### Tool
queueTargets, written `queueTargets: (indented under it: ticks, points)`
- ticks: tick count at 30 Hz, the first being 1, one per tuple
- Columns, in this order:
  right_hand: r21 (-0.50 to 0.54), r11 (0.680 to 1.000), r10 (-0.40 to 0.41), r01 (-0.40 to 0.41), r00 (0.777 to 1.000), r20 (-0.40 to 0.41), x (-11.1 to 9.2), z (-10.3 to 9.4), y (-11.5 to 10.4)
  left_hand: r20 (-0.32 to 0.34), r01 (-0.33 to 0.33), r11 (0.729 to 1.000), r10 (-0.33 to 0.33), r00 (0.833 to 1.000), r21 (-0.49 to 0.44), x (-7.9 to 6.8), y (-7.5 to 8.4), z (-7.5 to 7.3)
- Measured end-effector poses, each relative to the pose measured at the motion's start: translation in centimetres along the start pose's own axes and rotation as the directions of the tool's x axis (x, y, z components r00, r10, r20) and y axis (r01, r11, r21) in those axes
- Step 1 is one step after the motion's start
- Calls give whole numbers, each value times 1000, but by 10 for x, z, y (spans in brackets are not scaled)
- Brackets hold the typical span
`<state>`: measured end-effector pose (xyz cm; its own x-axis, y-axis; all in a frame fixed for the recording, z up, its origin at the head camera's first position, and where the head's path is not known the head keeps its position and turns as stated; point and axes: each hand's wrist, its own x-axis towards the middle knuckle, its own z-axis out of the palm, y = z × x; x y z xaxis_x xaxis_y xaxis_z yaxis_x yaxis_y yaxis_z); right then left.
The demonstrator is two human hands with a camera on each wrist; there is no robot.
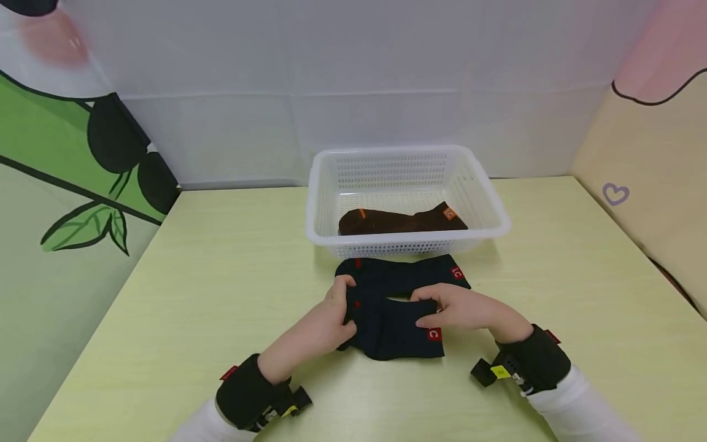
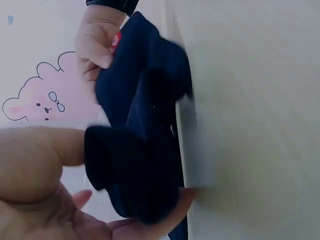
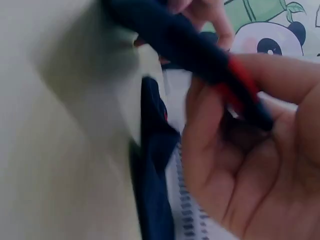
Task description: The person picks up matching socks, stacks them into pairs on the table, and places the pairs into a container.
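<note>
Both hands hold one dark navy sock (image 1: 405, 331) above the table's middle, its red label toward the right. My left hand (image 1: 326, 322) grips the sock's left end between thumb and fingers. At the labelled end, my right hand (image 1: 461, 307) pinches the fabric; in the right wrist view the sock (image 3: 190, 52) passes between thumb and fingers. From the left wrist, the sock (image 2: 145, 100) looks folded and lifted off the tabletop. Behind it, a second navy sock (image 1: 397, 273) lies flat, with a red label at its right end.
A white perforated basket (image 1: 497, 212) stands at the table's back, just beyond the flat navy sock. Inside it lies a brown sock (image 1: 400, 223) with orange marks. Printed cloth walls (image 1: 386, 135) border the pale wooden table (image 1: 232, 258).
</note>
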<state>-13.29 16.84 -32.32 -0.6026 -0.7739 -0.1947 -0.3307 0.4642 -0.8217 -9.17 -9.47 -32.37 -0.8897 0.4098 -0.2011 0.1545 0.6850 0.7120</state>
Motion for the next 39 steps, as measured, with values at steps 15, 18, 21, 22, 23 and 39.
queueTargets:
  ticks: [15, 18, 21, 22, 23, 39]
  points:
    - [-475, 844, 292, -250, 956, 15, -20, -23, -1, 64, -33, 964, 17, 998, 263, -1, 0, -2]
    - [-472, 835, 322, -283, 947, 1, -20, -22, 0, 65, -38, 958, 21, 998, 284, 0, -2, -1]
    - [-477, 827, 335, -297, 942, -6, -19, -21, 0, 67, -37, 947, 17, 998, 319, -2, -2, -2]
    - [-474, 825, 342, -307, 940, -13, -19, -21, 0, 66, -36, 940, 14, 998, 340, -3, -2, -2]
    - [-474, 822, 348, -315, 937, -20, -19, -21, 0, 62, -34, 932, 13, 998, 361, -4, -1, -3]
    - [-528, 754, 333, -390, 921, -204, -25, -15, -19, 14, -218, 875, 235, 972, 432, -3, -2, -5]
